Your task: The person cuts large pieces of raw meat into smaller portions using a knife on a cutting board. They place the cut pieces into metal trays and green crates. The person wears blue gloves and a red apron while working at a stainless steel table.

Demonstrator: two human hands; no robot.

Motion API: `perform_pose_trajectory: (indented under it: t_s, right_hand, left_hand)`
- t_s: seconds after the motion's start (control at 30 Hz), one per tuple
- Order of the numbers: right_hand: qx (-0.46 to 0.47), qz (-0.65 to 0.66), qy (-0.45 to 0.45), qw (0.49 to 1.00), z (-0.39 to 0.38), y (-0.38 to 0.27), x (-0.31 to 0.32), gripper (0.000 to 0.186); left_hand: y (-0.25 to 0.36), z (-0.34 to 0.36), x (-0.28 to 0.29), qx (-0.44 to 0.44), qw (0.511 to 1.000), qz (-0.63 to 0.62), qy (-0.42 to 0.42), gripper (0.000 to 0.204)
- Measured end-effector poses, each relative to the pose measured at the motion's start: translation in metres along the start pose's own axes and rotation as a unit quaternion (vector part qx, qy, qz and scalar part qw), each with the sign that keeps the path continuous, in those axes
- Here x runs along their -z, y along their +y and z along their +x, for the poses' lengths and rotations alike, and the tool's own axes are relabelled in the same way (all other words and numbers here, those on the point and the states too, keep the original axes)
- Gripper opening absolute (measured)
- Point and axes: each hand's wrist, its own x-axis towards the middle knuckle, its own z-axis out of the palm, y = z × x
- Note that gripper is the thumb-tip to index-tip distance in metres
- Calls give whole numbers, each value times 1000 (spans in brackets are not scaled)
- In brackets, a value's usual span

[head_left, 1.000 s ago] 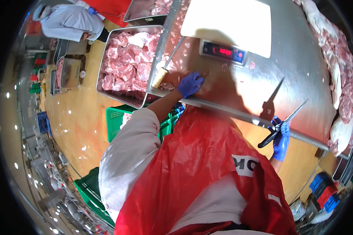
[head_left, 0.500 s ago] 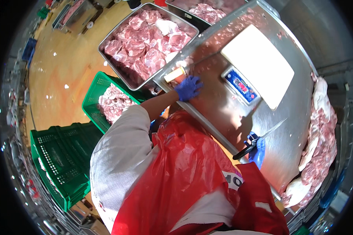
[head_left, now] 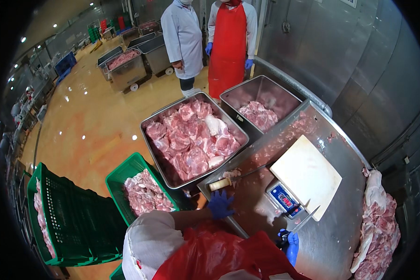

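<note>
Steel, smooth and dully shining, forms the bench (head_left: 333, 235), with pinkish scraps dotting its far side. Over it the right hand (head_left: 290, 245), in a thin blue glove, has its grip closed round the black handle of a knife (head_left: 307, 219), whose narrow, pointed blade slants toward a corner of the flat white slab (head_left: 308, 172). The left hand (head_left: 220, 205), gloved likewise, spreads its grip wide at the near edge, just beside a cream cylindrical handle (head_left: 220, 184) (a thin rod (head_left: 249, 171) runs on from it). Next to the slab sits one blue-faced scale display (head_left: 284, 199).

Counted beyond the bench: two deep metal bins (head_left: 281, 95) with rounded corners, both holding moist, marbled meat (head_left: 191, 140); two people, one in a white coat (head_left: 183, 39), one in a glossy red apron (head_left: 227, 49). One green crate (head_left: 126, 169) holds smaller pieces; a perforated plastic stack (head_left: 74, 219) stands left of it. One long, fat-streaked mass (head_left: 378, 233) lies along the right end.
</note>
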Motion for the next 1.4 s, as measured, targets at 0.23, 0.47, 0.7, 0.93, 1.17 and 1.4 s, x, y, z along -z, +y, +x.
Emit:
perform_pose_trajectory:
  t_s: [0.23, 0.47, 0.7, 0.93, 1.17, 1.4]
  right_hand:
    - [-3, 21, 21, 1000, -12, 14, 8, 29]
    - [-2, 35, -17, 999, -17, 8, 24, 27]
    - [-7, 0, 9, 1000, -29, -5, 45, 32]
    - [-11, -54, -13, 998, -33, -17, 26, 34]
    - [-27, -59, -38, 997, -22, -15, 13, 37]
    - [-89, -6, -102, 991, -8, -19, 9, 43]
  left_hand:
    - [30, 24, -54, -123, 989, -30, -80, 40]
    - [19, 40, -140, -179, 982, -49, -12, 37]
    - [72, 38, -36, -221, 967, -122, 27, 35]
    - [28, 96, -120, -329, 923, -156, 124, 20]
    - [18, 120, -113, -69, 952, -281, 105, 24]
    - [8, 69, -36, -33, 879, -427, 212, 17]
